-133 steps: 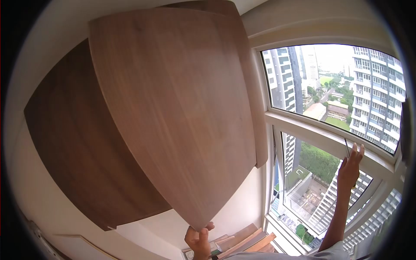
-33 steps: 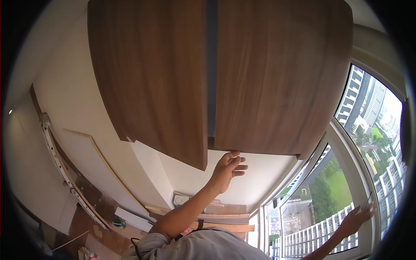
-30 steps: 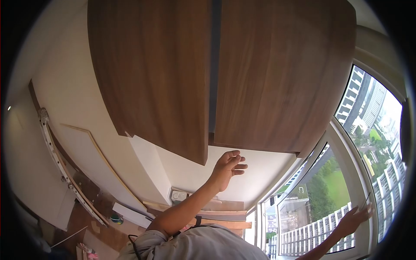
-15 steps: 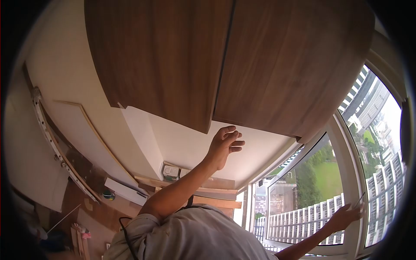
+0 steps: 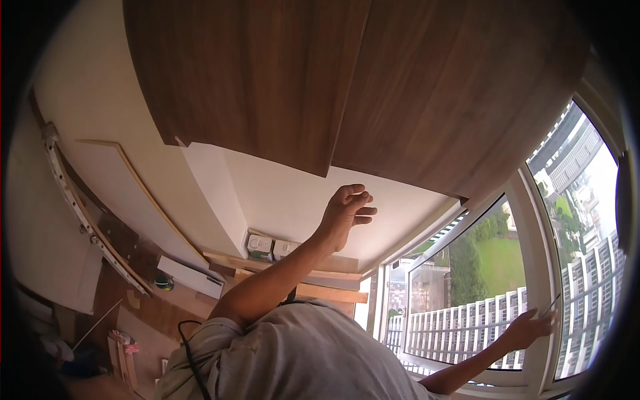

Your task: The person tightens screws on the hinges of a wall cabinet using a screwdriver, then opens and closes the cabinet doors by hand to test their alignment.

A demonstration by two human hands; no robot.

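Note:
Two brown wood-grain cabinet doors, a left door [image 5: 247, 80] and a right door [image 5: 460, 93], fill the upper view. Just below their lower edges, near the seam, is my left hand [image 5: 345, 217]. It is raised with loosely curled fingers, gaps between them and nothing visible inside. Far off to the right, my right hand [image 5: 530, 330] is in front of the window frame [image 5: 541, 267]. Its fingers are closed around a thin dark stick-like thing [image 5: 552, 305], too small to name.
Behind my left arm, wooden planks [image 5: 327, 292] and a white socket-like box [image 5: 259, 245] are by the wall. A long perforated metal rail [image 5: 83, 213] leans at left. A white board [image 5: 190, 277] and wood pieces [image 5: 122, 360] are on the floor. Tall window panes stand at right.
The dark gap between the doors has narrowed. The doors' lower edges appear higher in view, and my left hand is now apart from them. My right hand stays by the window frame.

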